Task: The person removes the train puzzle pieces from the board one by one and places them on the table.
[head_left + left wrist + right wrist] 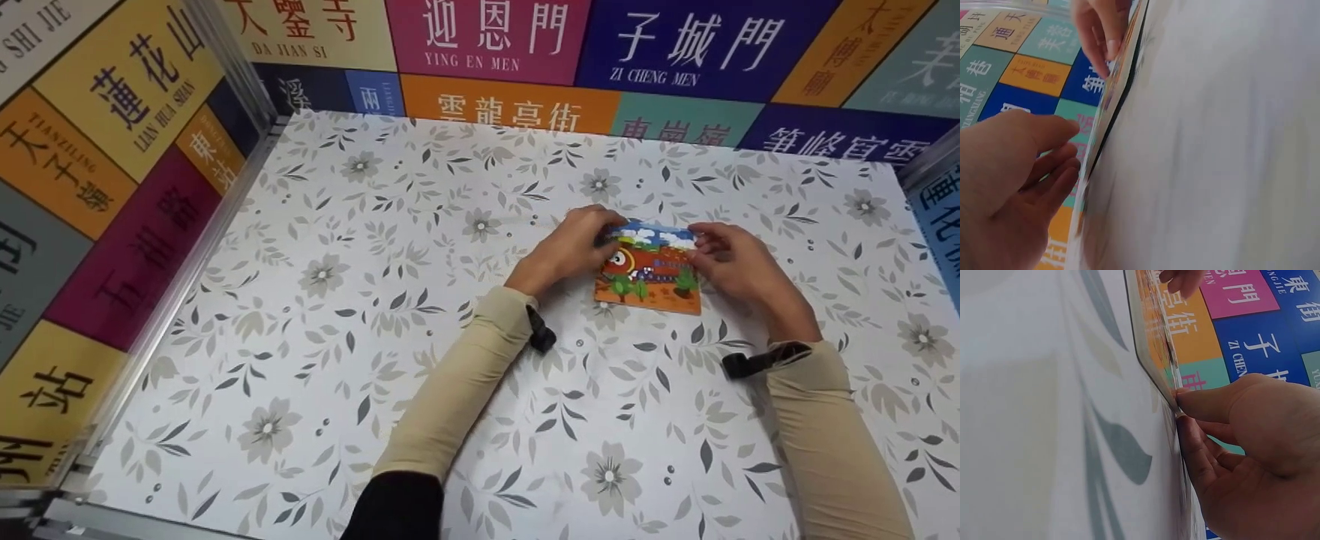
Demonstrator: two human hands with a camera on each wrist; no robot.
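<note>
A small square picture board (649, 289), printed with a cartoon scene in orange, red and blue, lies flat on the table. Its thin pale edge (1143, 354) shows in the right wrist view. My right hand (739, 262) is at the board's right side; in the right wrist view the thumb and index finger pinch its corner. On the opposite side is my left hand (574, 244), fingers bent loosely near the upper left corner. The left wrist view shows a small gap between those fingertips (1072, 129) and the board.
White cloth with grey flowers and leaves covers the table (360, 375). Upright panels with colourful blocks of characters (487, 45) stand along the back and the left side (112, 240). Black straps (757, 362) circle both wrists over beige sleeves.
</note>
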